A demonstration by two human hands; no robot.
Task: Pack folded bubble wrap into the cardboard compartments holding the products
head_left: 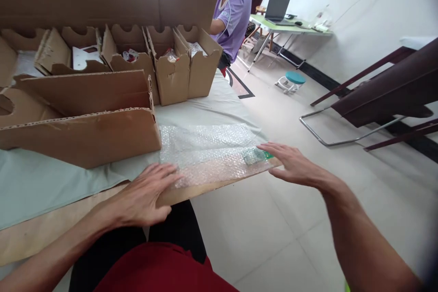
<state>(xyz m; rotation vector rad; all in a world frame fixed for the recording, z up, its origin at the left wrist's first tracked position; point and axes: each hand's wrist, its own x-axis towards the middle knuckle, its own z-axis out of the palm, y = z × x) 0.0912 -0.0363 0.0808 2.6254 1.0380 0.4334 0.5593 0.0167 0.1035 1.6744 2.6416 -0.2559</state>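
Observation:
A sheet of clear bubble wrap (205,150) lies flat on the corner of the cloth-covered table (195,112). At its left end my left hand (147,196) rests with fingers stretched out over the edge of the wrap, thumb apart. My right hand (290,162) is at the right end, fingers extended and thumb spread, beside a small green item (268,155). Part of that item seems to lie under or inside the wrap; its kind I cannot make out. Neither hand is closed around anything.
Left of the wrap stands a cardboard bin (92,132). Behind it is a row of cardboard bins (173,77) holding bagged and white items. A person in a purple shirt (236,13) sits beyond. On the right are a stool (294,77), a laptop table (301,32) and a tilted brown chair (383,86).

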